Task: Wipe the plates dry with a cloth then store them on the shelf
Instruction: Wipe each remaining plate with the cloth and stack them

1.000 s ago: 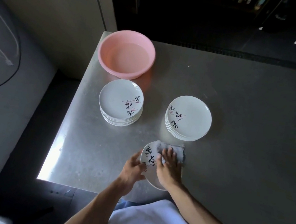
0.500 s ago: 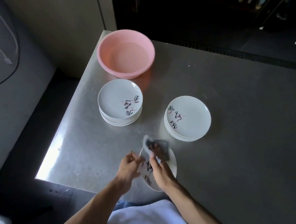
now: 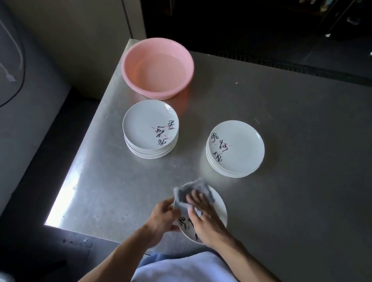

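Wiping step in hand. Left grip (image 3: 162,217) clasps the rim of one plate (image 3: 219,208), fingers curled round its edge. Right grip (image 3: 206,223) lies across the plate's face, fingers spread and fairly straight, pressing a grey cloth (image 3: 182,196) flat against it rather than clenching it. The plate sits between the two grips over the near part of the counter (image 3: 294,181), face up toward the camera and apparently tipped a little; whether its underside touches the counter cannot be told. It is round, so has no long axis; its painted characters lie on the side nearest the left grip's thumb. The cloth overhangs the rim beyond the right grip's fingertips. Beyond both grips stand two stacks of like plates, the left stack (image 3: 150,128) ahead of the left grip and the right stack (image 3: 235,148) ahead of the right. A pink basin (image 3: 156,71) sits farther off. Which stack is dried cannot be told. Likely next: finish the face, turn the plate for its back, and keep the left grip firm, as the glaze is slick. No shelf in view.
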`<state>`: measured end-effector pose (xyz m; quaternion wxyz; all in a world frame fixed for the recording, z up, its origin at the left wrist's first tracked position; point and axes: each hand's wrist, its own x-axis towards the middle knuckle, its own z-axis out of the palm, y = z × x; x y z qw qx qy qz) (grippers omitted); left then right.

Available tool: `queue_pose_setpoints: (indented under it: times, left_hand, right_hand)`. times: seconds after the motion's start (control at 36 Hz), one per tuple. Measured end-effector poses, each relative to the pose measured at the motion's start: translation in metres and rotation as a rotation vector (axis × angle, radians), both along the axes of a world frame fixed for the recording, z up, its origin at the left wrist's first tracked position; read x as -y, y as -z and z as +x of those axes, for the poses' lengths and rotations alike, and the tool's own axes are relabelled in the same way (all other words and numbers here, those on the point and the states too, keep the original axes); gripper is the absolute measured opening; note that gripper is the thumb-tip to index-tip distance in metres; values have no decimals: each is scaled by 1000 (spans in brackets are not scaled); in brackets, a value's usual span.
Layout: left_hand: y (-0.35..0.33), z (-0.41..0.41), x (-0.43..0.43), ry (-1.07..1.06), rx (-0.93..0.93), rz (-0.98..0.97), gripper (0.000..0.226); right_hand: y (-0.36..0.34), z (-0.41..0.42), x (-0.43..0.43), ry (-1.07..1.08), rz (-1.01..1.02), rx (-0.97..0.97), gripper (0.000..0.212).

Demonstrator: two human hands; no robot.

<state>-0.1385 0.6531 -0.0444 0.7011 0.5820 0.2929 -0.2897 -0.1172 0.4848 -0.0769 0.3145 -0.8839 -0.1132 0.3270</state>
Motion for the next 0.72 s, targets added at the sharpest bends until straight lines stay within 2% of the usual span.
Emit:
queue_pose_setpoints:
  times: [0.06,0.11,0.14,0.19,0.25,0.31,0.36,0.42,0.47,0.5,0.58,0.67,0.72]
  left_hand:
    - [2,-2,0,-78,-6,-27,55]
    - [4,-5,4,-179,-23,-28,52]
    - [4,-5,6,-226,-34,-28,43]
    - [5,-3,7,-275,-45,35,18]
    - [6,1,2,-230,-37,101,13]
    - [2,4,-2,-150,2,85,3]
    - [-1,4,-3,-132,0,76,14]
    - [-2,2,-3,-180,-36,77,20]
    - [1,1,-3,-197,-50,62,30]
    - [1,1,-3,-181,-44,40,36]
    - [-2,0,-1,-97,-15,-25,49]
    - [-4,-3,0,-25,8,-34,44]
    - [0,-5,-3,-45,9,-43,45]
  right_hand:
    - [2,7,1,70,-266,28,75]
    - [-2,14,-5,163,-311,-5,83]
    - [-6,14,-11,205,-264,-28,84]
    - [-12,13,-24,238,-34,-102,59]
    - [-20,10,-31,228,247,-117,51]
    - [-20,6,-30,116,312,-93,44]
    - [-12,6,-23,34,198,-38,46]
    - [-3,8,-13,58,-33,51,55]
    - [-2,13,-7,127,-235,38,60]
    - [-2,15,-7,164,-254,-4,58]
    - [-8,9,-13,148,-69,-39,53]
    - [-19,-3,-17,34,192,-5,49]
    - [-17,-2,-15,-8,157,6,50]
